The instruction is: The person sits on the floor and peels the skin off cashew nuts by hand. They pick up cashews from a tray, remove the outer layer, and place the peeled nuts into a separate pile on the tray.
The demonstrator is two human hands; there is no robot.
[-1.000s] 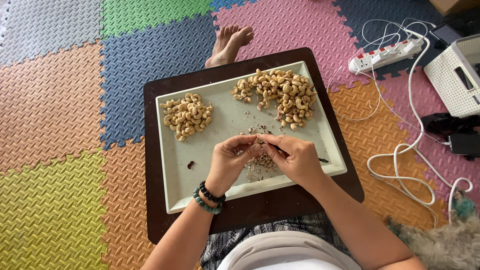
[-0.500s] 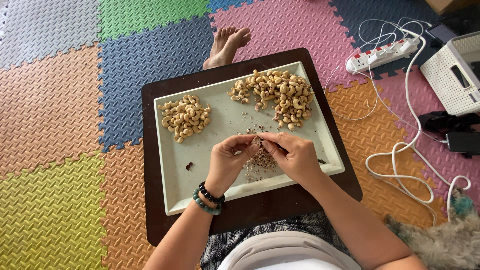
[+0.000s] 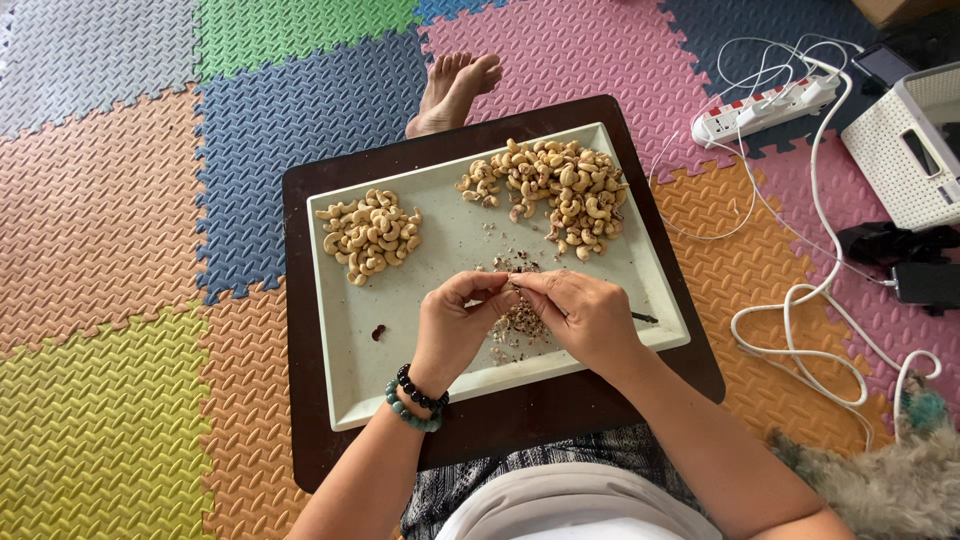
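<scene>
The left hand (image 3: 455,325) and the right hand (image 3: 580,315) meet fingertip to fingertip over the middle of a pale rectangular tray (image 3: 345,350), pinching a single cashew nut (image 3: 512,287) between them. The nut is almost wholly hidden by the fingers, so its exact pose cannot be told. Both hands are closed on it in a fine pinch, thumbs and forefingers pressed together, the other fingers curled.

Such a nut is judged light, small and hard, but brittle: it would split along its curve if squeezed across the middle, so the hold belongs at the two ends, with gentle pressure (its thin skin looks flaky and likely loosens under a thumbnail).

Directly under the hands lies a heap of reddish skin scraps (image 3: 518,322). A smaller pile of pale cashews (image 3: 368,234) sits towards the tray's left, well apart from the hands, and a larger, browner pile (image 3: 555,190) lies at the far right corner. The tray rests on a dark brown tabletop (image 3: 300,420), which stands on a floor of coloured foam mats (image 3: 110,250).
</scene>
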